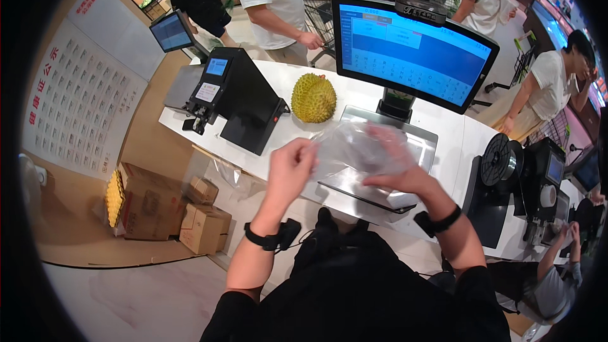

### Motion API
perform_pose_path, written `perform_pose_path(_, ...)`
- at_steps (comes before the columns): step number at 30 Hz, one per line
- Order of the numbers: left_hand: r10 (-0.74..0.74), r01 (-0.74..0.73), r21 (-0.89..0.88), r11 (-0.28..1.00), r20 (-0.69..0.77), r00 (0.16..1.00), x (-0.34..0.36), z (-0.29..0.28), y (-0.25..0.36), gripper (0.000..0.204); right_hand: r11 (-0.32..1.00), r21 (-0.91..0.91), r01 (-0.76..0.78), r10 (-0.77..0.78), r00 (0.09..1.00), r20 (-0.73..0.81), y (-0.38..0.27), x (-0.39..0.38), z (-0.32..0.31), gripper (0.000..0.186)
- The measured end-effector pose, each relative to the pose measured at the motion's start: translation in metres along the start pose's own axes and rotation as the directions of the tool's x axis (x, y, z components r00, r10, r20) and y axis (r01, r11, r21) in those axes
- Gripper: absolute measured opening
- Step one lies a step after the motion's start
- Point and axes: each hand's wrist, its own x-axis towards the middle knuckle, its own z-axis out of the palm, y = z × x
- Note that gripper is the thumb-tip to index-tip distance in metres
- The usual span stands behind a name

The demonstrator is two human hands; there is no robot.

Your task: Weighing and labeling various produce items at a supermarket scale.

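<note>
The left hand is closed, its fingers curled and pinching the left edge of a clear plastic bag. The right hand is open at the bag's other side, thumb and fingers spread apart; the film is glossy, so whether those fingers are inside the bag or behind it is hard to tell. The bag is stretched between the two hands, above the near part of a scale that sits on the white surface.

A green-yellow durian stands on the surface beyond the left hand, near the scale's left side and apart from both hands. To its left is a black printer with a small lit screen. A large monitor rises on a stand behind the scale, its display mostly blue. Farther right, a black reel stands beside another dark machine.

Each wrist wears a black strap. Left of the surface, cartons rest low down, with a yellow net beside the largest one. Several people, one in a white T-shirt, stand across the surface.
</note>
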Motion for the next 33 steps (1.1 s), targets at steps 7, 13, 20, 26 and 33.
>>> perform_pose_path(7, 0.258, -0.221, -0.371, 0.902, 0.055, 0.965, 0.001, 0.015, 0.003, 0.029, 0.957, 0.154, -0.248, 0.216, 0.956, 0.197, 0.047, 0.023, 0.040, 0.028)
perform_pose_path(13, 0.165, -0.045, -0.324, 0.945, 0.352, 0.921, -0.002, 0.063, -0.074, 0.063, 0.933, -0.128, 0.335, -0.301, 0.926, 0.228, -0.020, 0.065, 0.063, 0.023)
perform_pose_path(20, 0.418, -0.391, -0.205, 0.898, 0.117, 0.901, 0.027, 0.014, -0.103, 0.040, 0.927, -0.205, 0.315, -0.198, 0.873, 0.445, -0.045, 0.084, 0.083, 0.039)
perform_pose_path(26, 0.498, -0.435, -0.268, 0.860, 0.250, 0.830, 0.043, -0.075, -0.082, 0.032, 0.973, 0.001, -0.233, 0.193, 0.807, 0.558, 0.026, 0.072, 0.151, 0.045)
perform_pose_path(33, 0.517, -0.532, 0.098, 0.841, 0.147, 0.844, 0.079, -0.162, -0.089, 0.022, 0.945, -0.156, -0.287, 0.325, 0.881, 0.344, -0.014, 0.057, 0.238, 0.024)
